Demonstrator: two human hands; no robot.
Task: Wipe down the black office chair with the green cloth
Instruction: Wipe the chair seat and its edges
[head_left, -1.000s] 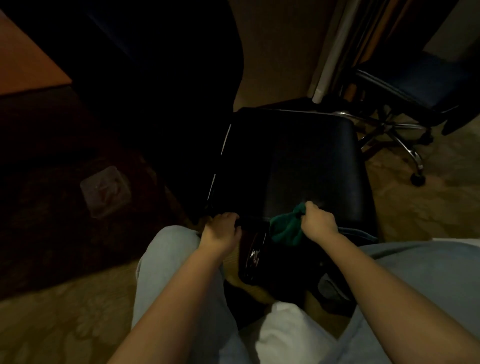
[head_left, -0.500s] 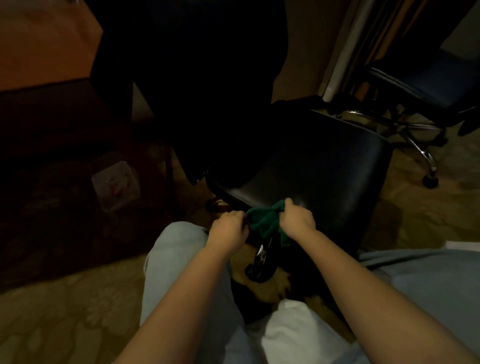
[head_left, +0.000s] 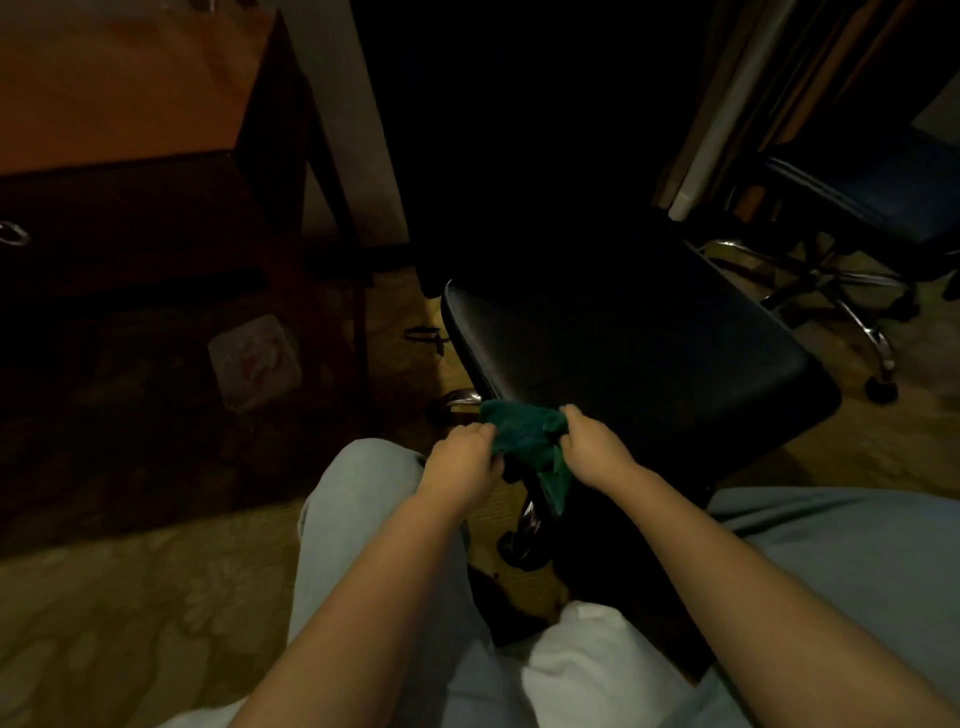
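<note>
A: Where is the cloth (head_left: 524, 434)?
B: At the near seat corner of the chair (head_left: 623, 353), bunched against the edge. A tail of it hangs below the seat.
A: Which hand has it?
B: Both. The left hand (head_left: 460, 460) grips its left end and the right hand (head_left: 592, 447) its right end. The fingers of each are curled tight into the fabric, knuckles up, with the green bunch between them.
A: And under the seat?
B: A chrome leg and a black castor (head_left: 519, 545), just below the hanging tail.
A: Around the chair?
B: To its left is a wooden desk (head_left: 119, 93), with a clear tub (head_left: 254, 361) on the floor beneath. To its right and further back is a second chair (head_left: 872, 197) on a chrome base. The backrest is too dark to make out.
</note>
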